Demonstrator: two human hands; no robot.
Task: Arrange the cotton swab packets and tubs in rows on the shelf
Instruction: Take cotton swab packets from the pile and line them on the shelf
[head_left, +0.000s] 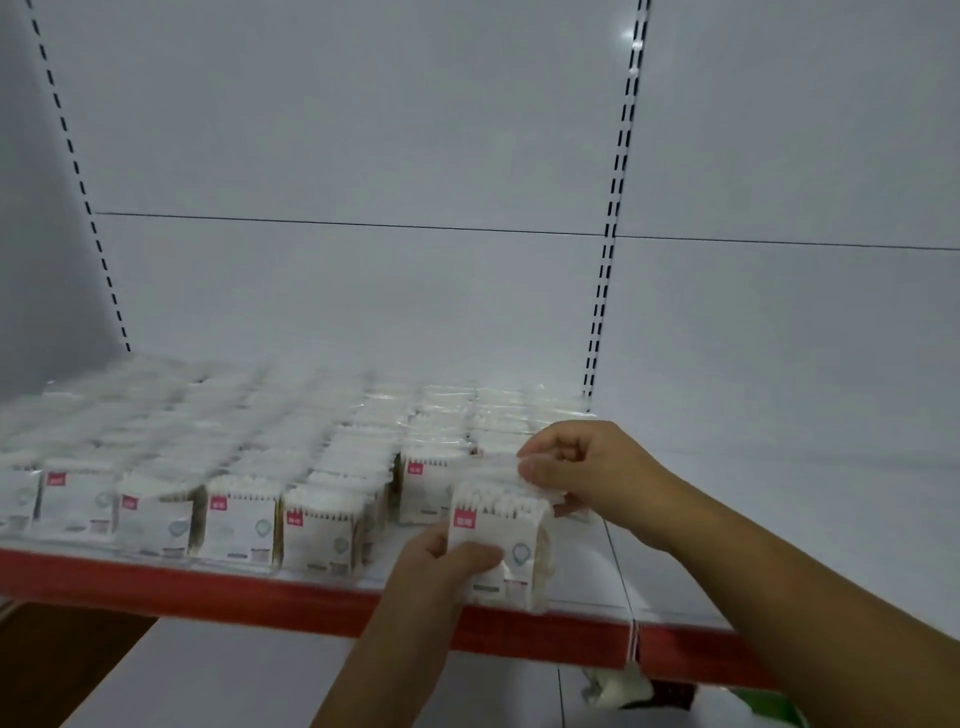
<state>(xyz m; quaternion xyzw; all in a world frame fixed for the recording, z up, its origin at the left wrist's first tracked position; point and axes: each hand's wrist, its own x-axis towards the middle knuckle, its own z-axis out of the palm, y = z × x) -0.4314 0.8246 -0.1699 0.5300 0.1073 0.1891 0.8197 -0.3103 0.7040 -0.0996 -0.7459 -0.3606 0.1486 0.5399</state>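
Two hands are gripping one packet (498, 540): left hand (447, 564) clamping its stiff lower face, right hand (576, 467) pinching its soft, crinkly top.

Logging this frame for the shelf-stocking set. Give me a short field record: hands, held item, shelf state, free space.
left hand: grips the lower front of the held packet
right hand: pinches the packet's top edge
held packet: upright, at the right end of the front row, above the shelf's front edge; whether it rests on the shelf is unclear
shelf rows: packets stand in rows from the left end up to the held one
red shelf edge: runs along the front
free space: bare shelf to the right of the rows
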